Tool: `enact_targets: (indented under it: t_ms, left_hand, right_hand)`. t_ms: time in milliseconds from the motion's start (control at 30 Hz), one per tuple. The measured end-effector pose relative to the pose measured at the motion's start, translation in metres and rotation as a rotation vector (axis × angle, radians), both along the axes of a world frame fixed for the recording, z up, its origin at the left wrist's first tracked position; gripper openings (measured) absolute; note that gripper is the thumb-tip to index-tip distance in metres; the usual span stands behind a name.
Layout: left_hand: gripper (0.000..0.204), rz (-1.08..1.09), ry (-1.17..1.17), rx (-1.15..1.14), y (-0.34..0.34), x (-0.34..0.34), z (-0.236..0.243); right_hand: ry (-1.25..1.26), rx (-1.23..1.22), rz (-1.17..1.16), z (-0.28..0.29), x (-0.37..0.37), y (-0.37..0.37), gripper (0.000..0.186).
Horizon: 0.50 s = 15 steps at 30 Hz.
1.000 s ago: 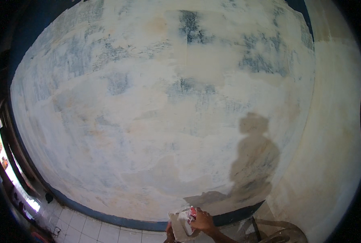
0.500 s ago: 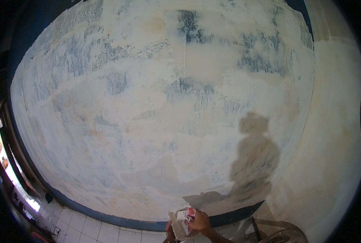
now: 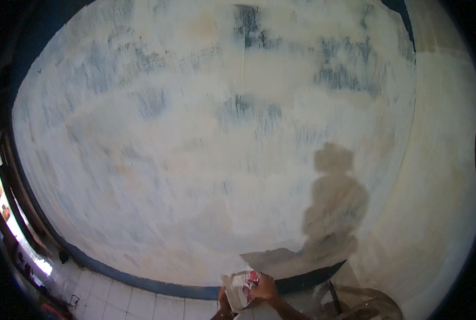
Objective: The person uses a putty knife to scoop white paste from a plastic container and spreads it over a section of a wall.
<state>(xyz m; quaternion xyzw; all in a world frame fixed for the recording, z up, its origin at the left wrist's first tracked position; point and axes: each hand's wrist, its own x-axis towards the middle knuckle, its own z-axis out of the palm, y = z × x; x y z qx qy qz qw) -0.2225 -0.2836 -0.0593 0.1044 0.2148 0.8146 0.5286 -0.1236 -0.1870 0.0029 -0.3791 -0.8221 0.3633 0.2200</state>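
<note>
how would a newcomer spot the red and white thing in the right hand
From the patchy white wall, drop to its dark blue bottom band. In front of it, at lower middle, is the right hand. It holds the red-and-white piece, whose bright red sets it apart from the pale board beside it.

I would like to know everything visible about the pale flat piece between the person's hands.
The pale flat piece looks roughly rectangular and grey-beige, with white patches; its material is unclear. It slants slightly, low in the view. The left hand holds its left side; the right hand is at its right, beside a red-and-white item.
</note>
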Motion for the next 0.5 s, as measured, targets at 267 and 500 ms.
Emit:
enact_targets:
  t_ms: [267,500]
  left_hand:
    - [0.069,-0.02,-0.33,-0.103,-0.002,-0.005,-0.005]
    - [0.073,0.001,-0.22,-0.065,-0.012,-0.008,0.029]
  right_hand:
    - [0.208,-0.181,-0.006,0.009,0.017,0.022,0.016]
    - [0.428,-0.478,0.02,0.054,0.011,0.013,0.016]
